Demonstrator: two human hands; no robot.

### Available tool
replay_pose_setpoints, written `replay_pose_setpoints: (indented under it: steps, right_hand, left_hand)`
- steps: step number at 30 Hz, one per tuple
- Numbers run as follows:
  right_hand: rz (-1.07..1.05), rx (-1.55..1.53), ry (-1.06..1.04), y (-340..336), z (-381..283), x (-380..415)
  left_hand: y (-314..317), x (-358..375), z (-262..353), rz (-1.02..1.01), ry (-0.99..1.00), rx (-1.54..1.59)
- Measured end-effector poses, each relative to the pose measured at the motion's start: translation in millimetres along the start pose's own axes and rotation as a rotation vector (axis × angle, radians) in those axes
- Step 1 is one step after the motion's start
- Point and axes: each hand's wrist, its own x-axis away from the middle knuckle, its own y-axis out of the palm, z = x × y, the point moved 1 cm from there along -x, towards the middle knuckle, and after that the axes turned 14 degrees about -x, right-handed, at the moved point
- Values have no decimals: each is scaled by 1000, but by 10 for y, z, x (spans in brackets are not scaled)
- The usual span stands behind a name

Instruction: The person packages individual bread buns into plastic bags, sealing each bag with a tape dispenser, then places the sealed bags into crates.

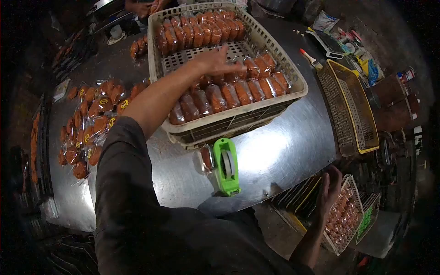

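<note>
My left hand (219,62) reaches over the front rows of a cream plastic crate (238,109). Its fingers are spread, lying at the top of the wrapped brown cakes (243,91) packed upright in clear film; no cake shows in its grasp. Off the table's right side hangs my right hand (329,185), its fingers stretched out and nothing in them. On the metal table, close to the crate's front, stands a green tape dispenser (228,167) with a single wrapped cake (207,158) beside it.
Loose wrapped cakes (94,112) with yellow labels are heaped left of the crate. A brush (311,59) and a yellow-rimmed basket (348,107) lie to the right. Lower right, a crate of wrapped food (343,220) stands near the floor. Another person's hands (149,8) are at the far side.
</note>
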Motion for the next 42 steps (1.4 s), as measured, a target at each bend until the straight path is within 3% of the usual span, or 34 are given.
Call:
replay_pose_setpoints:
  steps: [1,3,6,9,10,13,17,18,21,22,23,25,27,29,31,32,34,37,39,41,42]
  right_hand:
    - [-41,-84,11,93,-7,-134]
    - [-54,91,-100,161,100,-367]
    - [-95,41,-49,174,210,-628]
    - [-101,-5,1,109,256,-772]
    - [-106,-21,-1,81,296,-828]
    - [-65,-52,-9,20,294,-951]
    - [-22,-198,0,148,348,-906]
    - [-18,-254,4,251,353,-861]
    - [-65,-335,16,701,117,-723]
    - [-102,-320,-1,840,29,-663]
    - [-150,-364,-21,995,-67,-560]
    - [-226,-474,-88,1386,-319,-373]
    - [-465,-477,-226,1802,-741,-94]
    - [-778,-614,-312,2398,-1144,288]
    - [-1050,-624,-285,3128,-1572,652]
    - [-1138,-541,-255,3570,-1632,788]
    - [-1129,-348,-409,4639,-1429,998]
    - [-938,44,-119,5718,-1326,1200]
    - [-798,174,-34,6099,-1198,1322]
    - [-751,260,-26,6338,-1109,1416]
    - [-803,247,-125,6504,-1071,1387]
  left_hand:
    - [28,-63,-37,-73,48,8]
    - [83,-215,-220,-215,146,26]
    - [-59,-595,-217,-720,172,127]
    - [-7,-688,284,-139,-113,292]
    - [29,-898,404,-140,-64,304]
    - [15,-1086,602,-456,171,136]
    - [13,-845,401,-204,172,439]
    - [-127,-656,441,-28,-2,412]
    - [-279,-300,37,233,191,267]
    - [-333,-11,-86,404,264,177]
    - [-588,535,-60,346,218,179]
    - [-522,1390,-344,506,80,10]
    - [-259,2279,-686,472,-71,207]
    - [385,3124,-1101,423,-286,334]
    - [1002,4027,-1272,246,-571,441]
    - [1237,4365,-1266,265,-641,554]
    - [1449,4890,-1129,282,-772,784]
    - [1556,5306,-1024,260,-850,1122]
    - [1525,5299,-1086,378,-853,1030]
    - [1433,5002,-1323,522,-716,295]
    - [1421,4787,-1541,502,-668,185]
